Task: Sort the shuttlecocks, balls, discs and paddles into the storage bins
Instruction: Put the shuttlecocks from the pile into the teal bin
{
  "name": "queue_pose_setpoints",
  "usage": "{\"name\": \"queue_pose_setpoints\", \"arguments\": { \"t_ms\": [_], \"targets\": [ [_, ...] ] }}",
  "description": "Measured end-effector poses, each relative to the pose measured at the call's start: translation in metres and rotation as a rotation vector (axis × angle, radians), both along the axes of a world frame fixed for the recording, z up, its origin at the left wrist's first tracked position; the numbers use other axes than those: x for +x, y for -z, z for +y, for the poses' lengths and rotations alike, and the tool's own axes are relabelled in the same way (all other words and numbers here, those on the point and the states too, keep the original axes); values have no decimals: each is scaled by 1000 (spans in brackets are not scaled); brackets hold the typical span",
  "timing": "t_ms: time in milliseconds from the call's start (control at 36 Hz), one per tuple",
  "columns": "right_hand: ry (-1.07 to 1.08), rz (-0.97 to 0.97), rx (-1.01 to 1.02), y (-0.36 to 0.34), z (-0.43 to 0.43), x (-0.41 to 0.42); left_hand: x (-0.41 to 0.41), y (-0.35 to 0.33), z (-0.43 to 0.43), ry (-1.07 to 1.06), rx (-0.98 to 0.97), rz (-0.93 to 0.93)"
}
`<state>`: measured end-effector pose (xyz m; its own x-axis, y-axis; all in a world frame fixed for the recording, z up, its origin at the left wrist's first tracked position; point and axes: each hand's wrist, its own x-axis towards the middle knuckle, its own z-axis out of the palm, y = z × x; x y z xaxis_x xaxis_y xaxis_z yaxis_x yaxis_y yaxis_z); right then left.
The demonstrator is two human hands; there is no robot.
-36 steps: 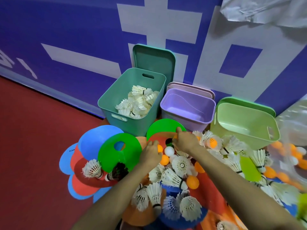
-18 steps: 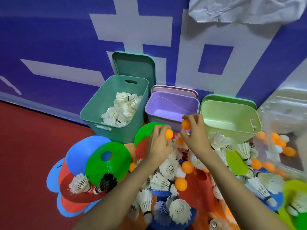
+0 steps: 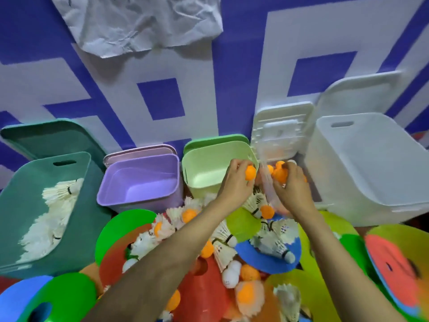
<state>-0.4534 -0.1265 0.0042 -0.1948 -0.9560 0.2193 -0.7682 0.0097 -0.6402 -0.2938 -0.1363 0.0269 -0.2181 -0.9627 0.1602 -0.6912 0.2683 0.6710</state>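
Observation:
My left hand pinches an orange ball at the right rim of the light green bin. My right hand holds another orange ball over the clear box, which has several orange balls in it. The teal bin on the left is filled with white shuttlecocks. Between them stands the purple bin, with nothing in it. On the floor below my arms lie shuttlecocks, orange and white balls, and flat coloured discs.
A big white bin stands at the right, its lid leaning on the blue and white wall behind. The clear box's white lid stands open. More discs are stacked at the far right. Crumpled paper hangs on the wall.
Both hands have lifted an orange ball each from the pile and carried them up and to the right, to the clear box. The view has swung right, bringing the white bin into sight.

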Motion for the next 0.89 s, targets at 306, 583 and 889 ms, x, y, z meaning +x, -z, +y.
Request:
{"name": "queue_pose_setpoints", "arguments": {
  "t_ms": [306,583,889],
  "targets": [
    [-40,208,480,52,-39,-61,-87,29,-61,128,70,-266],
    [-9,220,402,43,-6,-52,-97,57,-75,101,32,-458],
    [-324,167,-40,26,27,-7,0,53,27,15,-4,-212]
  ]
}}
